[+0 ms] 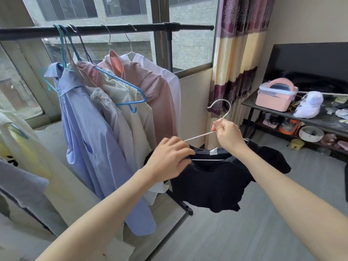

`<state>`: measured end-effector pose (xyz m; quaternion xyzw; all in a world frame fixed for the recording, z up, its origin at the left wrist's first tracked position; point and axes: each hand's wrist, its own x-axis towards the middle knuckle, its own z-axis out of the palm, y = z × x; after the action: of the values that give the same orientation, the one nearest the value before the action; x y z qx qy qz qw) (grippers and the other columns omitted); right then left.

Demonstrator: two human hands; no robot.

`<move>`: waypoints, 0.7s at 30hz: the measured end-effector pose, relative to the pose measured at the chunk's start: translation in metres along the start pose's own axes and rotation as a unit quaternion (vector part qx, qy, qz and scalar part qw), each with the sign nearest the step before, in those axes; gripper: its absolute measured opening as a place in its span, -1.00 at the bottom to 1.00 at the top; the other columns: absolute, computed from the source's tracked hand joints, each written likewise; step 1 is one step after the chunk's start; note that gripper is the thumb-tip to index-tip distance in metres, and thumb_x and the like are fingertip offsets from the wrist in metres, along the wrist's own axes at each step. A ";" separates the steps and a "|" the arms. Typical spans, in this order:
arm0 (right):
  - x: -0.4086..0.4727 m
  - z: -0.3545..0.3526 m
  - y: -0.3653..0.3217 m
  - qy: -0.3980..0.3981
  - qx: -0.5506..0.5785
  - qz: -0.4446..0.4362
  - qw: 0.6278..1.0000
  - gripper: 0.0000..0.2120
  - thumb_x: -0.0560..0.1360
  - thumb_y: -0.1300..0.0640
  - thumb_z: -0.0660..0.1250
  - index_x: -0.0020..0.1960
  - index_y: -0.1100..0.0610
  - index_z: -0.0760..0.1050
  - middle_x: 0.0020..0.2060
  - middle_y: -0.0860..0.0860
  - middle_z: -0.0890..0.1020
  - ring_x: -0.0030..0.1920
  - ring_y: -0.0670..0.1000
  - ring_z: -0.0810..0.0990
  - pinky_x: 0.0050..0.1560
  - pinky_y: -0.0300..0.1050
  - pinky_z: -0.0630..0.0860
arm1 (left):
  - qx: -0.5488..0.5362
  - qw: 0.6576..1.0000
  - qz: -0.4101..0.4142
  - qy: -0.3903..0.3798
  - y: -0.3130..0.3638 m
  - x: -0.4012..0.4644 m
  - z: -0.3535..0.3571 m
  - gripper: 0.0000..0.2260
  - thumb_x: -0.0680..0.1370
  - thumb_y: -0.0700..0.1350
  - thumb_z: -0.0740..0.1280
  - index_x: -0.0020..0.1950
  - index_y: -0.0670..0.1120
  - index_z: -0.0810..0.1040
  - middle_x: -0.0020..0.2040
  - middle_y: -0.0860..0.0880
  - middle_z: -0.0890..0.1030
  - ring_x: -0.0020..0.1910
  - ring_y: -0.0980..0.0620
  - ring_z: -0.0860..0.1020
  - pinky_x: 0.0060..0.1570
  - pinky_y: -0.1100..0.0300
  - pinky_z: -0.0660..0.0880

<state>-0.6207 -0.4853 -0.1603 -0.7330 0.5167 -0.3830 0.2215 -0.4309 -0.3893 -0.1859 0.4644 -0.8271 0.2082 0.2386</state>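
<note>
Right hand (227, 135) pinches the white hanger (199, 136). Left hand (169, 157) grips the black top (216, 183) by its collar; white tag (213, 152) unreadable.

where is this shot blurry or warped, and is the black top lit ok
Head view: soft daylight from the window, no hard shadows or glare; the clothes rail bows from wide-angle distortion; the left hand gripping the black top is slightly smeared, the right hand pinching the hanger looks sharper; the top's folds are mostly lost in dark.
</note>
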 end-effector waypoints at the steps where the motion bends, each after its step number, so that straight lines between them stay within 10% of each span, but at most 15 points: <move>1: 0.001 0.000 -0.004 -0.005 0.005 -0.004 1.000 -0.72 0.61 0.10 0.09 -0.22 0.12 0.45 -0.40 -0.10 0.42 -0.23 0.06 0.44 -0.14 -0.08 0.37 | 0.031 0.997 0.054 -0.051 0.004 0.004 0.002 -0.76 0.45 0.07 0.30 0.07 0.05 0.59 -0.03 0.10 0.60 0.02 0.03 0.50 -0.02 0.16 0.28; 5: 0.003 -0.003 -0.009 -0.008 0.047 -0.003 0.999 -0.70 0.60 0.09 0.11 -0.28 0.06 0.43 -0.37 -0.07 0.46 -0.17 0.12 0.51 -0.01 0.08 0.47 | 0.171 0.960 0.132 -0.180 -0.003 0.009 0.006 -0.68 0.25 0.13 0.48 -0.08 0.04 0.60 -0.22 0.10 0.60 -0.08 0.03 0.52 0.00 0.12 0.19; 10: -0.002 -0.001 -0.004 -0.027 0.078 0.011 0.997 -0.68 0.60 0.09 0.12 -0.31 0.01 0.42 -0.42 -0.05 0.43 -0.37 -0.03 0.39 -0.13 0.04 0.46 | 0.187 0.968 0.106 -0.131 -0.016 0.018 -0.002 -0.82 0.33 -0.12 0.45 -0.36 -0.03 0.46 -0.46 0.08 0.41 -0.32 0.01 0.45 -0.10 0.13 0.23; 16: -0.007 0.006 -0.023 -0.078 0.081 -0.017 0.994 -0.67 0.60 0.09 0.12 -0.32 0.03 0.42 -0.44 -0.06 0.45 -0.40 -0.08 0.39 -0.21 -0.10 0.37 | 0.222 0.969 0.032 -0.103 0.011 0.010 0.015 -0.62 0.51 0.20 0.10 -0.28 -0.05 0.48 -0.36 0.05 0.50 -0.25 0.00 0.48 -0.06 0.12 0.23; 21: -0.008 0.006 -0.026 -0.093 0.099 -0.019 0.991 -0.68 0.61 0.10 0.12 -0.30 0.05 0.42 -0.45 -0.06 0.44 -0.45 -0.12 0.35 -0.33 -0.20 0.30 | 0.194 0.980 0.005 -0.040 0.012 -0.014 0.033 -0.72 0.55 0.07 0.14 -0.12 -0.08 0.52 -0.10 -0.02 0.56 -0.01 -0.05 0.53 0.19 0.04 0.27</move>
<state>-0.6022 -0.4692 -0.1479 -0.7496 0.4392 -0.3667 0.3326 -0.4419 -0.3928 -0.2220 0.5056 -0.7823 0.3469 0.1100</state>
